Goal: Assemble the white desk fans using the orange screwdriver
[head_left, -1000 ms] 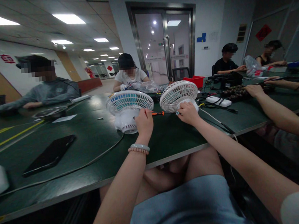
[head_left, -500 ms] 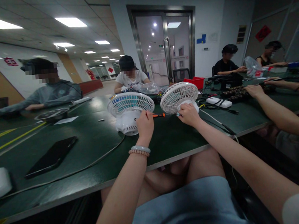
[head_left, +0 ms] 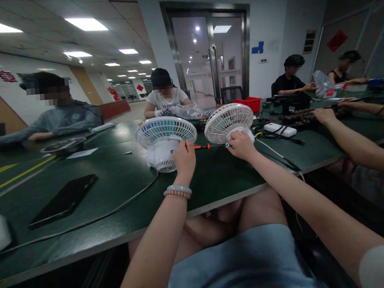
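Between the two grips, a thin orange-handled tool (head_left: 202, 147) pokes out of the left hand (head_left: 184, 158) toward the right hand (head_left: 242, 145). The left fingers are curled firmly around it. The right fingers pinch a small piece with a pale blue end (head_left: 227, 145); whether that piece joins the tool, I cannot tell.

What might go wrong, as I judge it, is a slip: if the tool skids sideways under twisting, it could jab the opposite fingertips or scratch white plastic. The left fan (head_left: 161, 147), just beyond and left of the left grip, could also rock or slide if pushed, since its base looks rounded. Its cable (head_left: 119, 208), running back along the table (head_left: 214, 173) to the left of that wrist, might drag it if snagged by the forearm.

Both fans are white, with round slatted grilles turned mostly upward. The left one shows blue through its slats — blades, probably — above a glossy, vented housing. Just past the right grip, the right fan (head_left: 227, 123) leans more steeply, its lower body partly hidden behind the knuckles.
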### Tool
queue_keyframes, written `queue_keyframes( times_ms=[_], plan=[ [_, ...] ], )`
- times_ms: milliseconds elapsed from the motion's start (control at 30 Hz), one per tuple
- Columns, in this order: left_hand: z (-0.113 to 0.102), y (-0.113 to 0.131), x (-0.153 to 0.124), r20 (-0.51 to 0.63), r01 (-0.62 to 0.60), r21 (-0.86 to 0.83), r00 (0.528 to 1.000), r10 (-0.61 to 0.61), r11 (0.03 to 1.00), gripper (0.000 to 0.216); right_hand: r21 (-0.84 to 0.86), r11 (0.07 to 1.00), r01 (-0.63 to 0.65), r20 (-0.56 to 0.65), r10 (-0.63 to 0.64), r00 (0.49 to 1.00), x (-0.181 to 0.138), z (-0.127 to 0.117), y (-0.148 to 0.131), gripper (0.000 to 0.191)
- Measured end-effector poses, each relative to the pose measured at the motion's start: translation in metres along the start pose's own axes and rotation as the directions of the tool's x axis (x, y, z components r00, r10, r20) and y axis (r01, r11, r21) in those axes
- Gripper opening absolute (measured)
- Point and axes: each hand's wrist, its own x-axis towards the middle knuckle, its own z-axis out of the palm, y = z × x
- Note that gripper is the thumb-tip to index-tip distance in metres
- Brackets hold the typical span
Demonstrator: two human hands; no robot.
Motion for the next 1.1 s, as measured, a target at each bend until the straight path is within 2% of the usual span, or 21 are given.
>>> queue_keyframes(
  times_ms=[200, 433, 733, 867, 967, 1100],
  plan=[
    [0.007, -0.005, 0.001, 0.025, 0.048, -0.035, 0.999, -0.047, 0.998, 0.039, -0.009, 1.000, 0.000, 0.000, 0.000, 1.000, 0.000, 0.000, 0.000, 0.026],
    [0.007, -0.005, -0.002, -0.019, 0.017, -0.003, 1.000, -0.017, 1.000, 0.038, -0.002, 1.000, 0.000, 0.001, 0.000, 1.000, 0.000, 0.001, 0.000, 0.026],
    [-0.001, 0.000, -0.010, -0.031, -0.205, -0.152, 0.979, 0.203, 0.967, 0.024, -0.006, 1.000, -0.002, 0.019, 0.002, 1.000, 0.000, 0.000, 0.000, 0.026],
    [-0.004, -0.002, -0.011, -0.006, -0.285, -0.259, 0.956, 0.293, 0.923, 0.030, -0.012, 1.000, -0.004, 0.022, 0.004, 1.000, 0.000, 0.000, 0.000, 0.026],
    [-0.002, -0.004, -0.011, 0.014, -0.270, -0.302, 0.958, 0.287, 0.914, 0.031, -0.014, 1.000, -0.009, 0.024, 0.009, 1.000, 0.000, -0.001, -0.001, 0.026],
    [0.002, -0.005, -0.010, 0.002, -0.204, -0.341, 0.976, 0.218, 0.917, 0.030, -0.019, 1.000, -0.017, 0.012, 0.017, 1.000, 0.000, -0.002, -0.001, 0.025]
  ],
)
